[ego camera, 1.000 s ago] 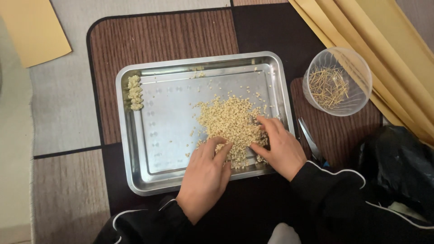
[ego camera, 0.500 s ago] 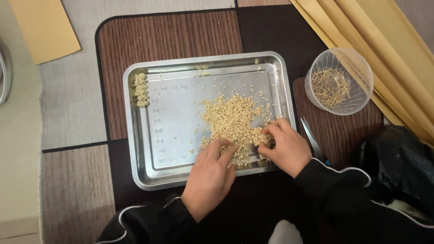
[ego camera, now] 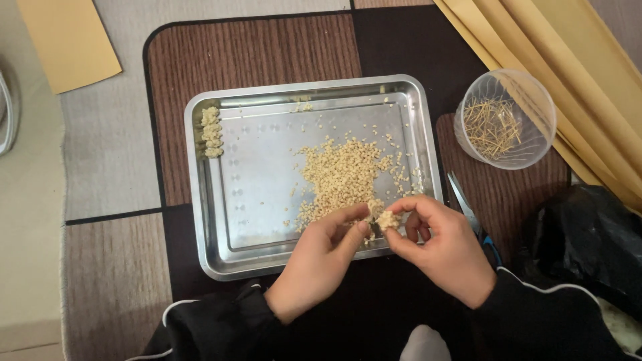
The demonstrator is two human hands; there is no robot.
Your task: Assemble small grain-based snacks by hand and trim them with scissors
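Rug [ego camera: 254,60] in brown and dark panels lies beneath us, yellow curtain folds [ego camera: 568,60] at its far right edge. On it sits the steel tray [ego camera: 200,200], where a loose heap of pale beads [ego camera: 341,177] spreads across the middle; we judge most of the work still ahead, since only one short row of finished clusters [ego camera: 212,132] lines the tray's far left wall. Beside the tray stand a clear cup of thin sticks [ego camera: 505,120] and scissors [ego camera: 468,210]. Our left hand [ego camera: 321,257] and right hand [ego camera: 441,251] meet above the tray's near rim, fingertips pinched together on one small cluster [ego camera: 386,218].
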